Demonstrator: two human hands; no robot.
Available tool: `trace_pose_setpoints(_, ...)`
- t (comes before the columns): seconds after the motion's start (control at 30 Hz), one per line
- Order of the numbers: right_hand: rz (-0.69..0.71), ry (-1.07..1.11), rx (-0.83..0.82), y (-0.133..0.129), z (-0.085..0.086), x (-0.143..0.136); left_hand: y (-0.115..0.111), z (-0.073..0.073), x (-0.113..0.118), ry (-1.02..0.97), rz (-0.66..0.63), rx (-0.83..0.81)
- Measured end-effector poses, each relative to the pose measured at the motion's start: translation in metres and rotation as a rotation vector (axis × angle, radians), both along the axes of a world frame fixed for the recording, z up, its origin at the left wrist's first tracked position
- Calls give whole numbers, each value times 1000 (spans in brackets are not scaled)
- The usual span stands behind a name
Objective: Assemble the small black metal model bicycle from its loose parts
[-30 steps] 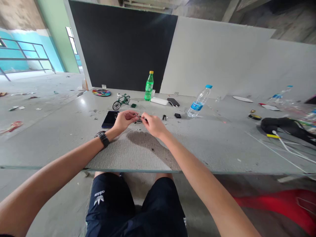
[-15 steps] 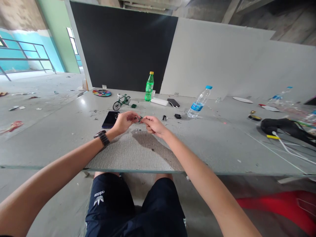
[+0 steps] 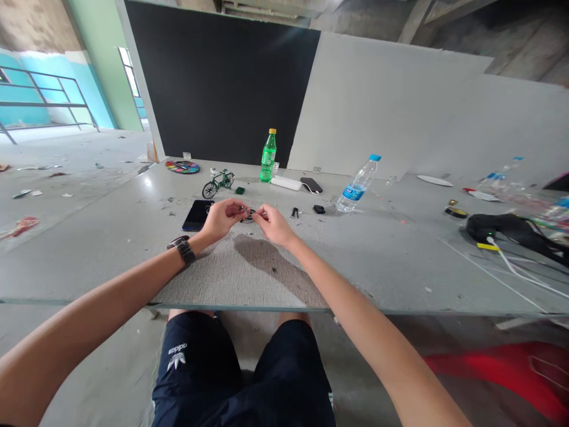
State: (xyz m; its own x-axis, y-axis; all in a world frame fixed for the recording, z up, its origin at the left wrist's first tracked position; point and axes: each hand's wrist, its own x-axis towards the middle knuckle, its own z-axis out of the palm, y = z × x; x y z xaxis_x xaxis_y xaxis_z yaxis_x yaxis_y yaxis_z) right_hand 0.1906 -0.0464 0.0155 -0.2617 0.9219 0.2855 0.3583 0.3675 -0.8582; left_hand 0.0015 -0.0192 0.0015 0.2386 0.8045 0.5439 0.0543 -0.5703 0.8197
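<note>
My left hand, wearing a dark watch, is closed in a pinch above the table's front middle. It holds a small metallic piece whose kind I cannot make out. Opposite it, my right hand pinches at the edge of a small dark, round, spoked piece that looks like a model bicycle wheel. Fingers cover part of both pieces. Beyond my left hand a green model bicycle stands upright, with a small green block beside it. A dark phone lies next to my left hand.
Right of my hands lie small black parts and a black piece. A water bottle, a green bottle, a white power bank and a paint palette stand or lie farther back. Cables lie at right.
My right fingers have shifted slightly left and changed their grip. More of the spoked round piece shows between my hands. The objects on the table have stayed put.
</note>
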Motion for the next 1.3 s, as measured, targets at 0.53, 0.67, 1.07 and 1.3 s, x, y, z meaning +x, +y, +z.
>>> trace_pose_setpoints(0.53,253,459,-589,-2,12,3,-11,9,-3,169,142,295)
trace_pose_setpoints(0.67,203,343,-465,6,7,4,-7,10,-2,278,202,315)
trace_pose_setpoints(1.07,-336,-744,284,42,-14,67,5,2,-4,331,221,253)
trace_pose_setpoints(1.3,-10,-258,239,20,-5,21,-1,2,-1,323,157,185)
